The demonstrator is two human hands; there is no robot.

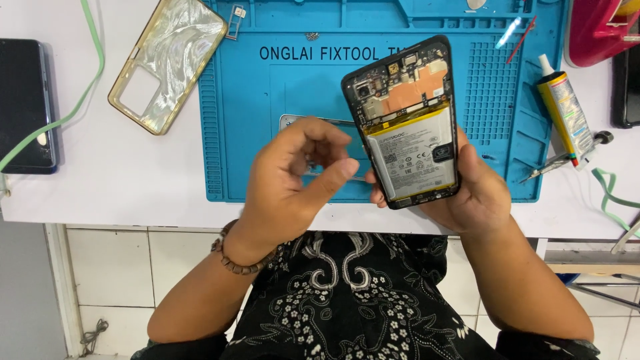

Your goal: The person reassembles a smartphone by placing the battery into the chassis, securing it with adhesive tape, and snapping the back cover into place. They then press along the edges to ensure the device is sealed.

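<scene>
With the right hand (470, 190) cupping the opened phone (407, 120) above the blue repair mat (247, 133) on the counter (133, 173), the left hand (293, 177), fingers curled and pinching nothing visible, should probably approach the battery gently.

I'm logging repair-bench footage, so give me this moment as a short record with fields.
Right hand: cradles an opened black smartphone, back cover off, white battery showing
Left hand: curled, empty as far as visible, beside the phone
Work surface: blue silicone repair mat on a white table
Left of mat: marbled clear phone case, dark phone
Right of mat: glue tube
</scene>
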